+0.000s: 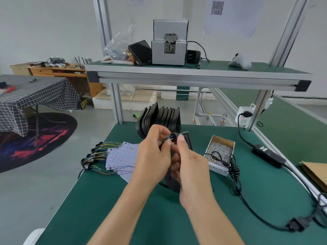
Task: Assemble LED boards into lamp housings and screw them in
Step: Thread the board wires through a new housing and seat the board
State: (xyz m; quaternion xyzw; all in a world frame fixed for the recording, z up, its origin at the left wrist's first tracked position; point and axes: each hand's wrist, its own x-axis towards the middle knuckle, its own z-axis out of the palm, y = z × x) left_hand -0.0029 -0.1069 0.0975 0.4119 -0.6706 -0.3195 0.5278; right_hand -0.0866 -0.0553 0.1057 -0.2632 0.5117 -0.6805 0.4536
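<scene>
Both hands are raised over the green bench. My right hand (190,167) grips a black lamp housing (186,140), held tilted, its lower end showing below the palms. My left hand (154,154) pinches a bundle of coloured wires (168,137) with a black grommet at the housing's top edge. The LED board on those wires is hidden behind my hands. A fan of white LED boards (122,157) with coloured leads lies to the left. A row of black housings (159,119) stands on edge behind my hands. An open box of screws (221,150) sits to the right.
A black cable (233,170) is coiled by the screw box and runs to a power adapter (269,155) and a socket strip (245,117). The upper shelf holds a screw feeder machine (169,50). Cardboard (316,172) lies at the right edge. The bench's left edge drops to the floor.
</scene>
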